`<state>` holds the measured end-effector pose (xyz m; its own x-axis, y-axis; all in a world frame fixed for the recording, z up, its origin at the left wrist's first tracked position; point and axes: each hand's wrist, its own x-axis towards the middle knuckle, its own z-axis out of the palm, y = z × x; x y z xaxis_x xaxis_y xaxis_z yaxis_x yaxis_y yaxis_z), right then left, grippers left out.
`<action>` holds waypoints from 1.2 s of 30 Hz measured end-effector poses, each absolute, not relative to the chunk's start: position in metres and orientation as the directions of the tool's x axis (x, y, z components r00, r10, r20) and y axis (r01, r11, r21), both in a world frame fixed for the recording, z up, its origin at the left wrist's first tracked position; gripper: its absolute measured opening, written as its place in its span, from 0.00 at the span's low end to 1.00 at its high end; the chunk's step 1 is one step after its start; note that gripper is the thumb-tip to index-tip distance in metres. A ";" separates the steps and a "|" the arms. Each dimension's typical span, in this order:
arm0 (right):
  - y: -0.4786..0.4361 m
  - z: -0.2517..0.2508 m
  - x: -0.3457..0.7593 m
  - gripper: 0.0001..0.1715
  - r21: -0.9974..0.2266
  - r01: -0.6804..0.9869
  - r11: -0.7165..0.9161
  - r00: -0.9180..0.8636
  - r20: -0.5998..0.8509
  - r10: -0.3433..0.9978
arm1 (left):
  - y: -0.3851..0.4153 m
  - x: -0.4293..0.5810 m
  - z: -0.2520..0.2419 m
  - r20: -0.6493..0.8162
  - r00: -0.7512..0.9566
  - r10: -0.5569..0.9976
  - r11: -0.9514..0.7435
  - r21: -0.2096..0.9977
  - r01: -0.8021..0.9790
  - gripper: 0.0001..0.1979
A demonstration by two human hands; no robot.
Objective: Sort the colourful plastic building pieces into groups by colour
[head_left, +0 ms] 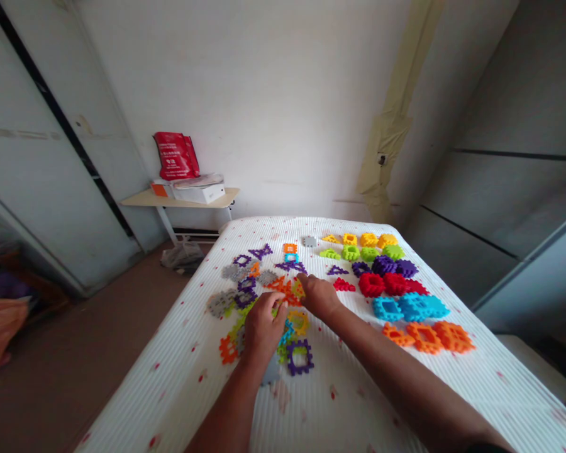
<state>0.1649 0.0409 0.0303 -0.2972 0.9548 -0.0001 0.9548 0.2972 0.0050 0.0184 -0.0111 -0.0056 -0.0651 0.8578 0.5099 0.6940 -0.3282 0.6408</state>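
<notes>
My left hand (264,324) is over the near part of a mixed pile of plastic interlocking blocks, its fingers bent and thumb apart from them. Grey, green and blue pieces lie under and around it. My right hand (318,296) reaches in from the right with fingers spread at the pile's right edge. By its fingertips are orange triangle pieces (277,284) and a yellow-green piece, partly covered. Just behind is a purple triangle piece (291,267). A purple square frame (300,357) and a yellow frame (299,323) lie near the left hand.
To the right stand colour rows: yellow (368,240), green (351,253), purple (384,265), red (371,285), blue (387,308) and orange (424,338). A grey square (309,241) lies at the back. Beyond the bed-like surface (170,390), a side table (179,199) bears a red bag (176,156).
</notes>
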 end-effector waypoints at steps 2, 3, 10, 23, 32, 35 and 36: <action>0.033 0.030 0.157 0.28 -0.013 0.946 0.325 -0.325 -0.001 0.946 | -0.009 0.017 -0.007 0.505 -0.080 0.859 -0.312 0.642 0.701 0.08; 0.029 0.029 0.154 0.29 -0.035 0.939 0.342 -0.343 -0.002 0.939 | -0.008 0.016 -0.009 0.504 -0.089 0.859 -0.303 0.641 0.706 0.08; 0.032 0.041 0.170 0.18 -0.093 0.937 0.338 -0.326 0.120 0.938 | -0.005 0.009 -0.011 0.520 -0.106 0.847 -0.268 0.590 0.762 0.11; 0.027 0.019 0.178 0.15 -0.040 0.961 0.272 -0.272 0.017 0.962 | -0.004 0.009 -0.013 0.523 -0.087 0.848 -0.258 0.550 0.794 0.12; 0.053 0.031 0.189 0.20 -0.089 0.960 0.265 -0.255 0.105 0.961 | -0.005 0.010 -0.012 0.536 -0.079 0.841 -0.276 0.549 0.789 0.12; 0.066 0.030 0.192 0.18 -0.063 0.976 0.208 -0.202 0.089 0.975 | -0.005 0.010 -0.012 0.537 -0.081 0.840 -0.277 0.553 0.786 0.12; 0.068 0.028 0.191 0.17 -0.054 0.979 0.195 -0.191 0.079 0.978 | -0.005 0.010 -0.012 0.537 -0.085 0.839 -0.276 0.555 0.785 0.12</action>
<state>0.1907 0.0685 0.0284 -0.1906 0.9785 0.0790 0.9793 0.1952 -0.0542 0.0104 -0.0052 -0.0120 -0.0847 0.8391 0.5373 0.7846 -0.2762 0.5551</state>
